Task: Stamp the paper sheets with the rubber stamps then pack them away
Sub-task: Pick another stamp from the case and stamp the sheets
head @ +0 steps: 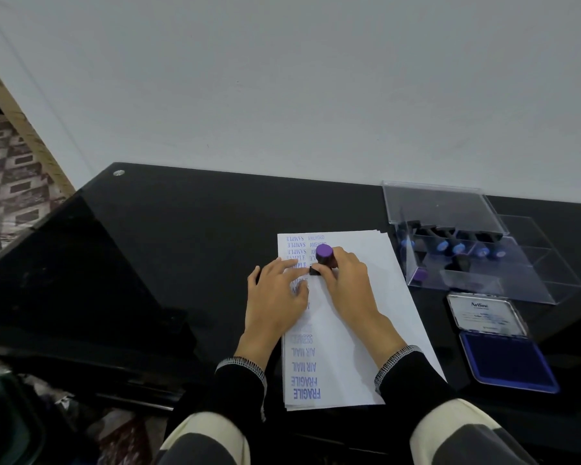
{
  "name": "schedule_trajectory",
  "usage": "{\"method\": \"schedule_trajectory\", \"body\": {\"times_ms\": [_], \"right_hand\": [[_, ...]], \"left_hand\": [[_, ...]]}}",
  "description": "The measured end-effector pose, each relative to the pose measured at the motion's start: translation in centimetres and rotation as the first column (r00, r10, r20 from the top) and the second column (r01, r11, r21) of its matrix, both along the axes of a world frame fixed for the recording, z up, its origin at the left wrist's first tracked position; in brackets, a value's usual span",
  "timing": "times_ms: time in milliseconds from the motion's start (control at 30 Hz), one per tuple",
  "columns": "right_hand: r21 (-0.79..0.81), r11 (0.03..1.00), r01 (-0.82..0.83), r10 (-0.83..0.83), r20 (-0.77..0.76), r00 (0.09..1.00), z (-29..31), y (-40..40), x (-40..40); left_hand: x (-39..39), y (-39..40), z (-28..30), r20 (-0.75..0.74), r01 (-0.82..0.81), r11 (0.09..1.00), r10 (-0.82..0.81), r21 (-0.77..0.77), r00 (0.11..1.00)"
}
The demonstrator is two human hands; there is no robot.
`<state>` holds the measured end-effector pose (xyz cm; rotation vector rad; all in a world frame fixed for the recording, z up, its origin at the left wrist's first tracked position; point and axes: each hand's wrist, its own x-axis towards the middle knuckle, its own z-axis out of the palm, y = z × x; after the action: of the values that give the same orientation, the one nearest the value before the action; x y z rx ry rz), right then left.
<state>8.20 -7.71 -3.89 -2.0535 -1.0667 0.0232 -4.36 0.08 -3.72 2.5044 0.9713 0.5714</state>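
Observation:
A stack of white paper sheets (363,317) lies on the black glass table (182,250), printed with blue marks such as SAMPLE, AIR MAIL and FRAGILE down its left side. My right hand (346,280) grips a rubber stamp with a purple top (324,255), its black base set on the paper near the sheet's far end. My left hand (277,297) lies flat on the sheet's left edge, fingers straight, holding it down beside the stamp.
A clear plastic box (463,243) with several purple-topped stamps stands at the right, its lid raised. In front of it lies an open blue ink pad (507,360). The table's left edge drops to a patterned floor.

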Motion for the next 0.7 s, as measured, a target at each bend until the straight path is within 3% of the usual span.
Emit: {"method": "schedule_trajectory", "body": {"times_ms": [267, 467, 700], "right_hand": [[-0.030, 1.000, 0.003, -0.001, 0.057, 0.998, 0.21, 0.12, 0.12], [-0.031, 1.000, -0.002, 0.004, 0.066, 0.998, 0.20, 0.24, 0.27], [-0.028, 0.999, -0.023, 0.024, 0.035, 0.999, 0.02, 0.45, 0.75]], "left_hand": [[0.14, 0.07, -0.20, 0.034, -0.031, 0.999, 0.032, -0.009, 0.999], [0.18, 0.12, -0.26, -0.024, -0.141, 0.990, 0.140, -0.029, 0.990], [0.23, 0.17, -0.47, -0.035, -0.147, 0.988, 0.146, -0.039, 0.989]]}}
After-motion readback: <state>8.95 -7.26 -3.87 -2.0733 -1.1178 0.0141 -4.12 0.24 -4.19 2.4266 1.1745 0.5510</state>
